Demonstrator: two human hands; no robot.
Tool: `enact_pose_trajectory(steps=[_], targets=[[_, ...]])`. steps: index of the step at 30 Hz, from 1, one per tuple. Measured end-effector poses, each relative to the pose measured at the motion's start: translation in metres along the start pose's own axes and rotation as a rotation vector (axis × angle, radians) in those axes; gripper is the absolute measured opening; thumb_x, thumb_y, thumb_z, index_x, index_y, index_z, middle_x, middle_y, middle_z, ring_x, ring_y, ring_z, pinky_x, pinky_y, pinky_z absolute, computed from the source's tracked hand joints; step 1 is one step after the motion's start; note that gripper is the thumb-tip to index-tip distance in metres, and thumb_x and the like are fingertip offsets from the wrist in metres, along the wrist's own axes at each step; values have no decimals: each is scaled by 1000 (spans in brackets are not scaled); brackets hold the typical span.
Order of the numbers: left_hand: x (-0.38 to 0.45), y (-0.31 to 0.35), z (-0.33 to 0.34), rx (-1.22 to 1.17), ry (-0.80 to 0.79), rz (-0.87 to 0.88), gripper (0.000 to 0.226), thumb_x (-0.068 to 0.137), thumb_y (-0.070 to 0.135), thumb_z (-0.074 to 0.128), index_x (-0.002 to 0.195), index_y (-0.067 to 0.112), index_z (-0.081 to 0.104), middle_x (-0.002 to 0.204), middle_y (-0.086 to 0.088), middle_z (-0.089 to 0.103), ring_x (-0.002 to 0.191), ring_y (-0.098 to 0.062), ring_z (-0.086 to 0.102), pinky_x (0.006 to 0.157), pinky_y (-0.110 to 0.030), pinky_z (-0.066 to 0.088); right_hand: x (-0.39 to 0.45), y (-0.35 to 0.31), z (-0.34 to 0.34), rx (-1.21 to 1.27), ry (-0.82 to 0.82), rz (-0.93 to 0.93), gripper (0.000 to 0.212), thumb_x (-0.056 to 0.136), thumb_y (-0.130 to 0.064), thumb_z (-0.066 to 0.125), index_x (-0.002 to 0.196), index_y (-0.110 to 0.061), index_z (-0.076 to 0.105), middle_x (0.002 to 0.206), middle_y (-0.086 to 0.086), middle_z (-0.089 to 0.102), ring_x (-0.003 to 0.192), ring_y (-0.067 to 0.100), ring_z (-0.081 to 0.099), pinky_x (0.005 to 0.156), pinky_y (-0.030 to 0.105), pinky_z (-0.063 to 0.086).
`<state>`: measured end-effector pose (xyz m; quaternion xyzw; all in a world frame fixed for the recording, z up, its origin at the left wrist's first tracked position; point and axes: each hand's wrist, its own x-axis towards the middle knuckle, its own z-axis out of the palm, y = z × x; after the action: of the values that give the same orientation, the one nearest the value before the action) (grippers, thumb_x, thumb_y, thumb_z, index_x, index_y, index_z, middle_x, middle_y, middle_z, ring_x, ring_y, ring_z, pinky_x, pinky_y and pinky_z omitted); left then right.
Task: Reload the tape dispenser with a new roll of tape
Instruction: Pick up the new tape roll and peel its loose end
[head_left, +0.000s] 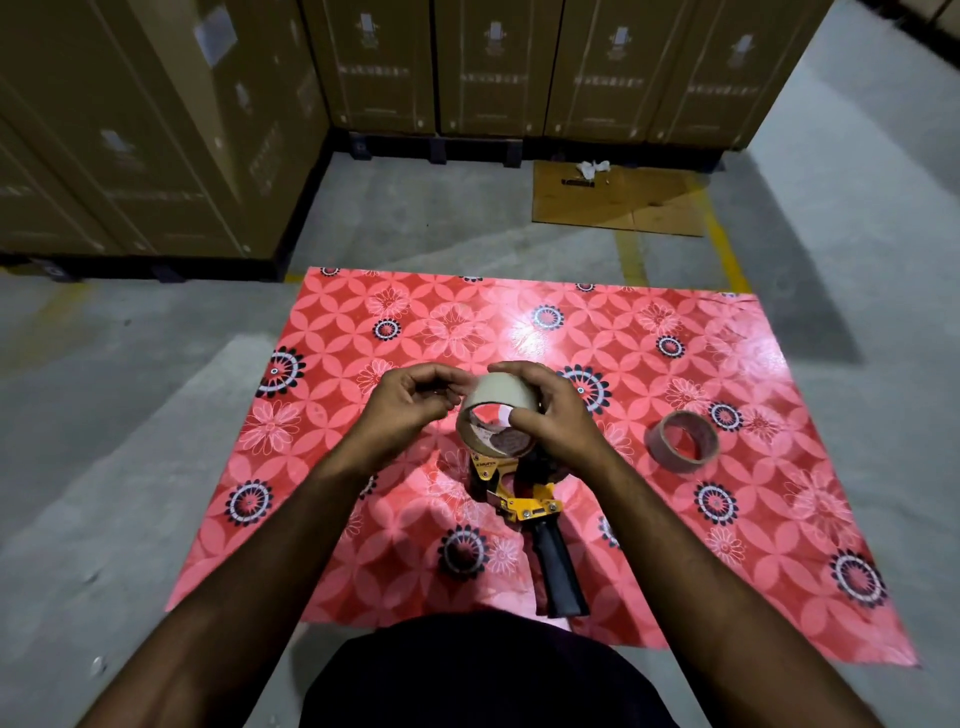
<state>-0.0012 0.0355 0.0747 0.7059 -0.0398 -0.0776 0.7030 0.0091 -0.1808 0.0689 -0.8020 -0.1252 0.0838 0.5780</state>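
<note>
A beige roll of tape (496, 400) is held in the air above the red flowered mat (675, 519). My right hand (556, 415) grips the roll, with the thumb inside its core. My left hand (410, 402) is at the roll's left edge, fingertips pinched at its outer surface. Under the roll lies the yellow and black tape dispenser (524, 506), its black handle (561, 571) pointing toward me; the dispenser's front is hidden by the roll and my hands. A second cardboard-coloured roll (681, 441) lies on the mat to the right.
The mat lies on a grey concrete floor (130, 415). Stacks of brown cartons on pallets (493, 67) stand at the back and left. A flat cardboard sheet (618, 200) lies behind the mat, beside yellow floor lines.
</note>
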Motion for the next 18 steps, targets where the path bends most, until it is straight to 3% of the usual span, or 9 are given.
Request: enact_pose_trajectory(steps=[4, 8, 10, 15, 18], targets=[[1, -1, -3, 172, 54, 68, 15, 85, 4, 74, 98, 13, 76, 98, -1, 74, 96, -17, 70, 84, -29, 56, 3, 3, -2, 130, -24, 49, 49, 77, -17, 63, 125, -22, 66, 125, 1, 65, 113, 22, 63, 92, 49, 55], [7, -5, -2, 223, 120, 136, 6, 91, 11, 70, 93, 14, 73, 106, -1, 68, 101, -19, 66, 88, -35, 55, 3, 3, 1, 243, -25, 71, 27, 97, -11, 62, 124, -13, 65, 119, 14, 65, 102, 26, 67, 81, 33, 57], [7, -6, 5, 165, 93, 115, 6, 96, 12, 62, 95, 13, 69, 104, -4, 70, 100, -22, 66, 88, -36, 54, 3, 5, 4, 262, -26, 84, 22, 101, -17, 57, 120, -12, 67, 112, 13, 66, 90, 30, 66, 76, 37, 58], [4, -11, 25, 282, 253, 106, 10, 101, 18, 54, 95, 18, 62, 85, 6, 68, 76, -8, 62, 69, -23, 49, 2, 5, 11, 476, -26, 283, 30, 105, -15, 48, 123, 5, 62, 103, 21, 62, 64, 15, 65, 59, 27, 52], [3, -21, 35, 355, 364, 75, 13, 103, 23, 50, 94, 20, 58, 80, 7, 67, 66, -2, 58, 61, -23, 47, 1, 4, 13, 537, -17, 361, 28, 105, -18, 49, 121, 0, 64, 110, 23, 64, 62, 18, 68, 55, 27, 54]])
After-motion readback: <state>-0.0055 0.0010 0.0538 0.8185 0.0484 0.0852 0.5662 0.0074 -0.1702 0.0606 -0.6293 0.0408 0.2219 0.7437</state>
